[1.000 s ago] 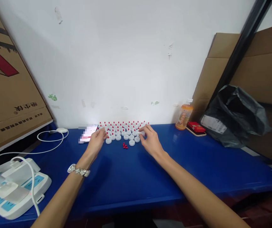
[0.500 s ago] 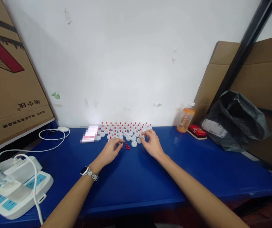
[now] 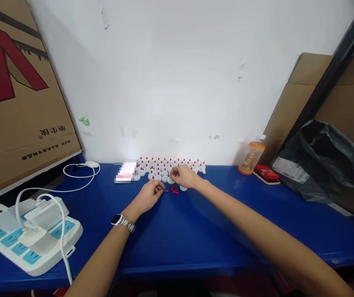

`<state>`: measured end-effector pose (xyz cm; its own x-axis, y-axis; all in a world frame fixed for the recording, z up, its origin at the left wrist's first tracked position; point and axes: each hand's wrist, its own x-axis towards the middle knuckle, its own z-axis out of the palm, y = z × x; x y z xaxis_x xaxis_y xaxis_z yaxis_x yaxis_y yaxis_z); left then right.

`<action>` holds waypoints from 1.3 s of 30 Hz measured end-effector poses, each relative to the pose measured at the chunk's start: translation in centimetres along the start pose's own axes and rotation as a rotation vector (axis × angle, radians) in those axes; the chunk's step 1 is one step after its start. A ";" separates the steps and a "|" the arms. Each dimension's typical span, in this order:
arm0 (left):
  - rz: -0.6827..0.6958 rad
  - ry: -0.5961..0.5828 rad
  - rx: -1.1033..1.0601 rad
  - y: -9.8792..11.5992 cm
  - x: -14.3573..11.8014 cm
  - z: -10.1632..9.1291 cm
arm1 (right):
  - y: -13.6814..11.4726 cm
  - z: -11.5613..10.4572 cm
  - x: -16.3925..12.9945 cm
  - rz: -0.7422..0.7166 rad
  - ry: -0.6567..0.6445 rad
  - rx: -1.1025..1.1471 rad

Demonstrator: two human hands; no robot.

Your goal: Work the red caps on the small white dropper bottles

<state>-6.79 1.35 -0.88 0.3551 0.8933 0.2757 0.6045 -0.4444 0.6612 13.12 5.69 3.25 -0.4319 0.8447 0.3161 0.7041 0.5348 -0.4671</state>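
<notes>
At the back of the blue table [image 3: 195, 231], left hand [image 3: 147, 196] fingers pinch near loose red tips [image 3: 174, 190], right hand [image 3: 184, 176] fingers curl over white caps [image 3: 164, 169], grip unclear; a sleeve-less brush could scatter rows.

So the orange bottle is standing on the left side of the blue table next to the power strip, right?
Not quite. The orange bottle stands at the right side of the blue table, by the wall next to a red box. The power strip is over on the left. The head view shows this.
</notes>
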 end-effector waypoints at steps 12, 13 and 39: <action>0.017 -0.007 -0.038 0.1 0.1 1.0 | 0.4 1.5 0.3 0.020 -0.031 -0.118; 0.014 -0.004 -0.042 0.2 0.1 1.3 | 0.4 1.4 0.2 0.019 0.004 -0.117; 0.061 0.031 -0.107 1.6 -0.4 0.3 | 0.8 -0.7 0.0 0.095 0.297 -0.045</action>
<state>-5.72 0.30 -0.18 0.3653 0.8672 0.3383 0.5022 -0.4896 0.7128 14.08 6.11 3.45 -0.1837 0.8442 0.5035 0.7605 0.4466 -0.4714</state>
